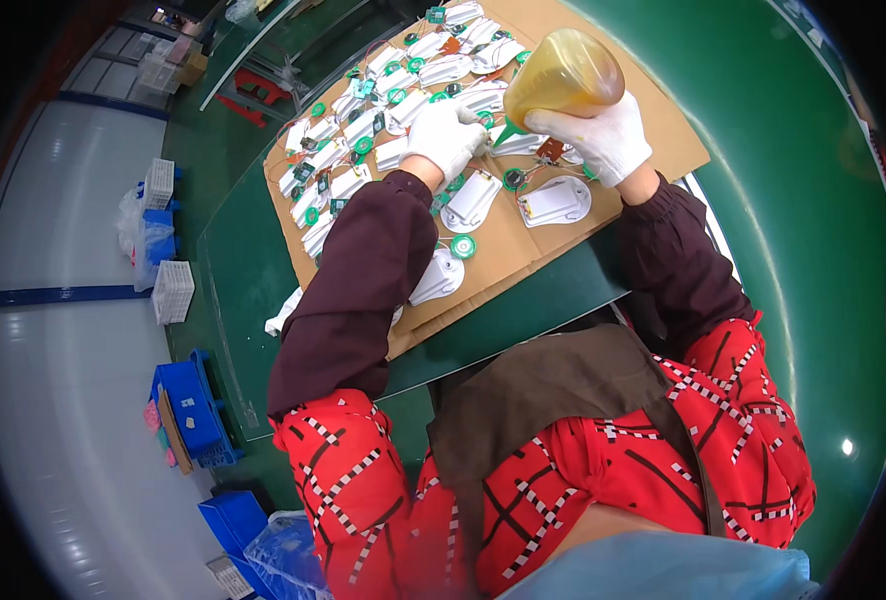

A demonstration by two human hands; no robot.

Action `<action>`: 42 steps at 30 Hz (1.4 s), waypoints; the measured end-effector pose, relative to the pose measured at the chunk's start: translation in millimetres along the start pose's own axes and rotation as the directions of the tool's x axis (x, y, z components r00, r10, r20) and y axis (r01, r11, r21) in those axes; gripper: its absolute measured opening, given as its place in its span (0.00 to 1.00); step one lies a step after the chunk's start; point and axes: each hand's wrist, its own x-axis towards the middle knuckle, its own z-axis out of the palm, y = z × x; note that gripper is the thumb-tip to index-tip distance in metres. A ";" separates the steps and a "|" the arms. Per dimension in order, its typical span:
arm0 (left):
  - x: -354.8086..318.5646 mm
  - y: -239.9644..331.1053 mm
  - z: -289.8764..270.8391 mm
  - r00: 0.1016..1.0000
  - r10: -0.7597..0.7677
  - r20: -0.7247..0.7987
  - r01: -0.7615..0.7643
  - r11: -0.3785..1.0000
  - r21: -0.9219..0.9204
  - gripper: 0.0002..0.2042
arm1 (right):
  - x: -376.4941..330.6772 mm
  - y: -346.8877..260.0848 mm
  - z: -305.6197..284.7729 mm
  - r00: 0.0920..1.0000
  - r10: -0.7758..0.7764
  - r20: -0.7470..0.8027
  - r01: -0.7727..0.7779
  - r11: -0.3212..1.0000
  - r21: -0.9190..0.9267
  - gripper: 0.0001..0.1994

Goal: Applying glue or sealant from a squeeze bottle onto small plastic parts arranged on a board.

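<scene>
Two hands in white gloves are busy over a big sheet of brown cardboard [663,130] that lies on a green table [793,230]. The right hand [603,135] is wrapped tight around the neck of a yellow squeeze bottle [566,72]. The bottle is tipped over, with its fat end up and away from the person and its green nozzle [506,132] pointing down and to the left. The nozzle tip sits right between the two hands, just beside the left one.

The left hand [446,135] is curled, with its fingers bent down onto the small white parts [403,105] that lie under it. I cannot tell if it is pinching one of them or just pressing on it.

Lots of these white plastic shells lie in rows on the cardboard, most of them up and to the left of the left hand. Many have little green round pieces [463,245] and thin wires next to them. One white shell [555,202] lies just below the right hand, and another white shell [473,198] lies just below the left hand.

Both arms wear dark sleeves [363,290] over a red checked top [603,470]. On the grey floor to the left stand blue bins [188,405] and white baskets [173,290]
</scene>
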 end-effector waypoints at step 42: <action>-3.7 7.9 -0.2 0.996 -0.076 0.054 0.079 0.995 -0.057 0.08 | 10.6 20.4 2.9 0.990 -0.139 -0.021 0.136 0.985 -0.107 0.19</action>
